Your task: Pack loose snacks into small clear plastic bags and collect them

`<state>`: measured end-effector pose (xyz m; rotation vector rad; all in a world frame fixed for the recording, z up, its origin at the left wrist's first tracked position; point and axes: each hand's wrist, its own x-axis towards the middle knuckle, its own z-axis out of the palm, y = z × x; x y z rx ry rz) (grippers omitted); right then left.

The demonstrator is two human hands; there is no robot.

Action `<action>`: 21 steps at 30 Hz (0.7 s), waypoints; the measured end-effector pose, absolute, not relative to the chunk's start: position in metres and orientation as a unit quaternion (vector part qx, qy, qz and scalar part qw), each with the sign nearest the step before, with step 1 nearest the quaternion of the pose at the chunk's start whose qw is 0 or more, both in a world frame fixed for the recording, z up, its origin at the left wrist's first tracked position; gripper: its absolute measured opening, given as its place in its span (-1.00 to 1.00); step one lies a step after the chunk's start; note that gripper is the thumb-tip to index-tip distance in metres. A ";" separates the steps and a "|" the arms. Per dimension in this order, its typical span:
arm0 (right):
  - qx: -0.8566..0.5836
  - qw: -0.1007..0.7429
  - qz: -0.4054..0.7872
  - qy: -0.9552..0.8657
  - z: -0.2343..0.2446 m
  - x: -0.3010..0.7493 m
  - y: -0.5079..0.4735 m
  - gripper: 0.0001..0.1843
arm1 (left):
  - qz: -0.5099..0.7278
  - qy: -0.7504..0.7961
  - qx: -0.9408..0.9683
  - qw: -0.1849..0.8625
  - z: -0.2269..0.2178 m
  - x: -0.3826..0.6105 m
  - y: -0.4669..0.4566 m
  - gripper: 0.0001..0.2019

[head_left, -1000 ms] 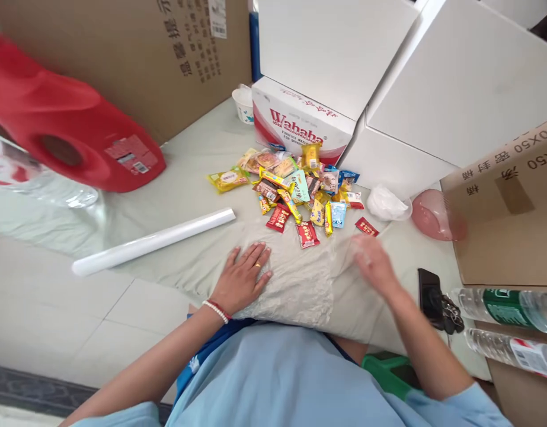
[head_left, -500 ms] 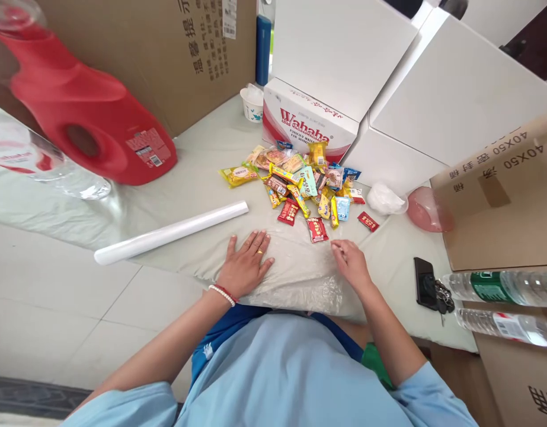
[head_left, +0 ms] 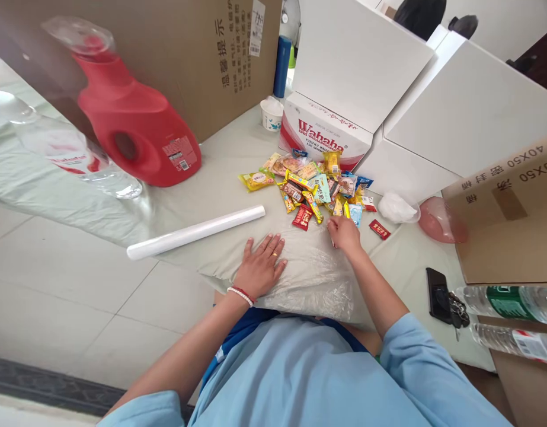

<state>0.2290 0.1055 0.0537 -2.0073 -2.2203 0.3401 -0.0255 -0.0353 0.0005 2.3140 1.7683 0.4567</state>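
Observation:
My left hand (head_left: 262, 267) lies flat with fingers spread on clear plastic (head_left: 330, 299) at the table's front edge; it holds nothing. At the near side of a pile of wrapped snacks (head_left: 320, 185), my right hand (head_left: 345, 233) has its fingers closed on a small red snack packet (head_left: 334, 243). Most of that packet is hidden under the fingers. Another red packet (head_left: 302, 217) lies at the pile's near edge, and a separate dark red one (head_left: 380, 229) rests to the right of my right hand.
A white roll (head_left: 195, 231) lies left of my hands. Behind it stand a red jug (head_left: 137, 127) and a clear bottle (head_left: 77, 151). A Wahaba-labelled box (head_left: 324, 133) backs the snacks. To the right are a phone (head_left: 437, 295), keys, water bottles (head_left: 508, 302) and a carton (head_left: 513, 207).
My right hand has reached forward to the pile and closed over the red packet at its near edge. My left hand stays flat. The whole view has shifted slightly.

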 end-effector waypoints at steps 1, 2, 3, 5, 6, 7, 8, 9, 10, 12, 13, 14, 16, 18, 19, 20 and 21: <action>-0.683 0.087 0.123 -0.715 0.058 0.227 0.117 -0.60 | 0.155 0.596 0.782 0.095 0.000 -0.026 -0.035 -0.43; -0.697 0.111 0.130 -0.696 0.061 0.223 0.128 -0.59 | 0.155 0.596 0.782 0.094 -0.001 -0.026 -0.035 -0.43; -0.708 0.131 0.132 -0.681 0.063 0.218 0.139 -0.58 | 0.154 0.595 0.783 0.091 -0.001 -0.026 -0.035 -0.42; -0.725 0.156 0.121 -0.660 0.065 0.206 0.158 -0.56 | 0.150 0.594 0.786 0.088 -0.002 -0.027 -0.035 -0.42; -0.730 0.162 0.113 -0.654 0.064 0.200 0.167 -0.56 | 0.148 0.593 0.787 0.087 -0.003 -0.027 -0.035 -0.42; -0.734 0.166 0.107 -0.650 0.063 0.195 0.174 -0.57 | 0.145 0.593 0.787 0.086 -0.003 -0.027 -0.035 -0.42; -0.737 0.171 0.110 -0.645 0.063 0.191 0.180 -0.59 | 0.144 0.593 0.787 0.086 -0.003 -0.027 -0.035 -0.42; -0.737 0.175 0.123 -0.642 0.063 0.188 0.186 -0.62 | 0.144 0.593 0.787 0.087 -0.003 -0.027 -0.035 -0.42; -0.734 0.180 0.142 -0.640 0.064 0.187 0.190 -0.67 | 0.144 0.593 0.787 0.087 -0.003 -0.027 -0.035 -0.42; -0.724 0.186 0.179 -0.640 0.070 0.191 0.193 -0.78 | 0.148 0.593 0.787 0.087 -0.003 -0.027 -0.035 -0.42; -0.718 0.192 0.188 -0.642 0.075 0.195 0.191 -0.83 | 0.151 0.594 0.786 0.087 -0.003 -0.027 -0.035 -0.42; -0.708 0.206 0.188 -0.649 0.081 0.201 0.186 -0.87 | 0.154 0.594 0.784 0.088 -0.003 -0.026 -0.035 -0.42; -0.675 0.249 0.169 -0.673 0.094 0.213 0.164 -0.91 | 0.159 0.595 0.783 0.091 -0.003 -0.026 -0.036 -0.43; -0.622 0.281 0.138 -0.718 0.100 0.224 0.128 -0.90 | 0.161 0.594 0.783 0.095 -0.003 -0.026 -0.036 -0.43; -0.595 0.275 0.117 -0.746 0.099 0.228 0.105 -0.88 | 0.161 0.593 0.783 0.096 -0.003 -0.027 -0.036 -0.42; -0.567 0.248 0.097 -0.780 0.095 0.230 0.082 -0.86 | 0.161 0.594 0.783 0.096 -0.003 -0.027 -0.036 -0.42; -0.541 0.213 0.076 -0.810 0.089 0.231 0.058 -0.83 | 0.160 0.594 0.782 0.095 -0.002 -0.026 -0.036 -0.41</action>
